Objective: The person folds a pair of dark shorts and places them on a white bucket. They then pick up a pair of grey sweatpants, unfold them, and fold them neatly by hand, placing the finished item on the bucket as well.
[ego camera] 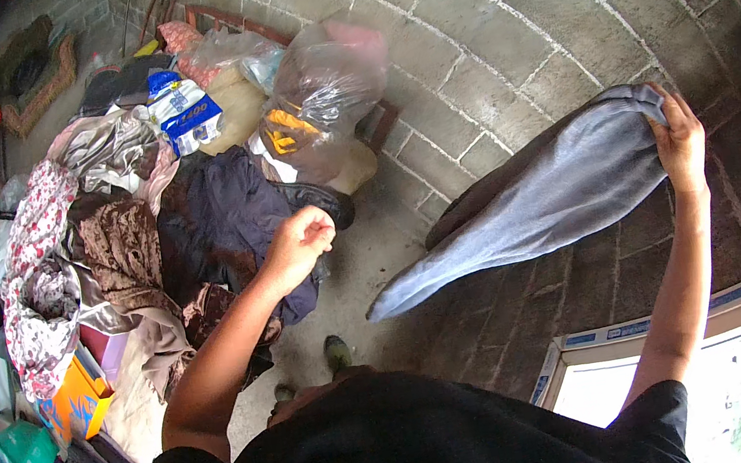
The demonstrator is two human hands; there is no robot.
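Observation:
My right hand (679,135) is raised at the right and grips one end of a grey fabric garment (539,197). The cloth stretches out to the left and hangs in the air, tapering to a narrow end; its exact kind is hard to tell. My left hand (303,242) is held in front of my body with its fingers curled in, and I see nothing in it. Behind and below that hand lies a dark navy garment (220,197) on a heap of clothes. A brown patterned velvet cloth (120,235) is bunched beside it.
A concrete-block wall (454,22) runs behind the grey cloth. A stuffed clear plastic bag (332,77) and a blue-and-white package (183,112) top the heap. Floral fabric (37,240) and an orange box (80,397) lie left. A bright window (730,392) is at lower right.

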